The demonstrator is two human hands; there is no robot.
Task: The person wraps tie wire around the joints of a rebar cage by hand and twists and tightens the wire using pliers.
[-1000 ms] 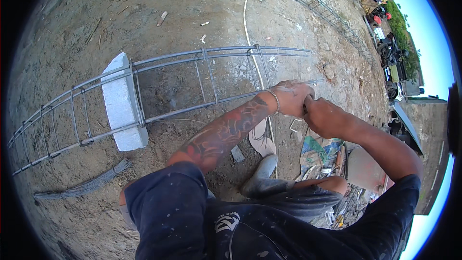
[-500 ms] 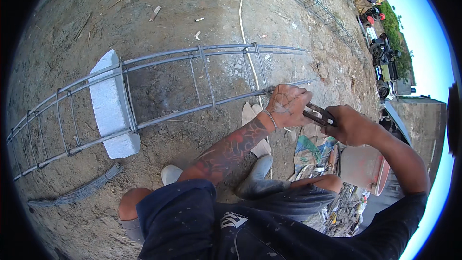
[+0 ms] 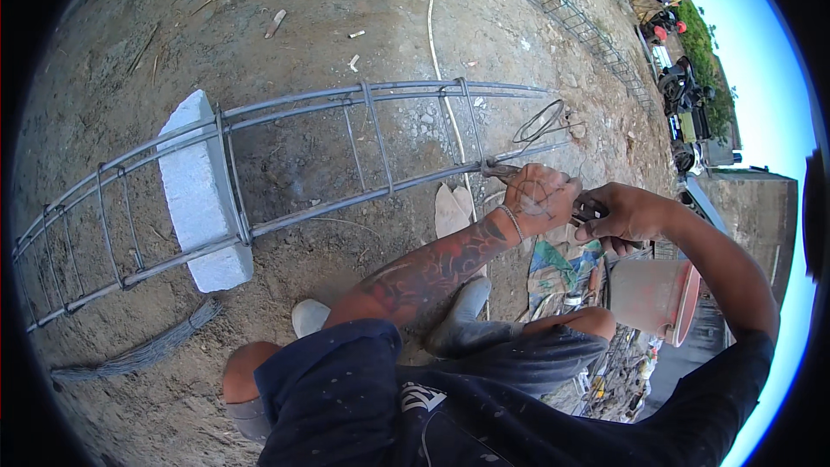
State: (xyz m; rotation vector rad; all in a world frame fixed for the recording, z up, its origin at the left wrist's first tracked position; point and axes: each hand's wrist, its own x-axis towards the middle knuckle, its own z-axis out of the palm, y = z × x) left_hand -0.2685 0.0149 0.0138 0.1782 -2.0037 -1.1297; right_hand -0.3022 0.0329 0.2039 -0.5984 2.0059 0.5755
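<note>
- Hands in the head view sit closer together than half a second ago: the left hand [image 3: 542,199] has shifted slightly toward 4 o'clock, and a loop of dark wire [image 3: 538,124] now shows at its 12 o'clock.
- The left hand is clenched around a dark pincer-like tool [image 3: 590,209], near its head.
- That head meets the near bar of the steel rebar cage [image 3: 377,135], at the left hand's 10 o'clock.
- The right hand [image 3: 629,213], at 3 o'clock of the view, grips the tool's handle end, just beside the left.
- The cage runs from the 9 o'clock rim to about 2 o'clock, lying across a white block [image 3: 203,195] at 9 o'clock.
- A bundle of thin wire [image 3: 143,353] lies on the ground at 8 o'clock.
- A reddish bucket [image 3: 648,298] stands out at 4 o'clock; a second cage [image 3: 562,13] lies toward 1 o'clock.
</note>
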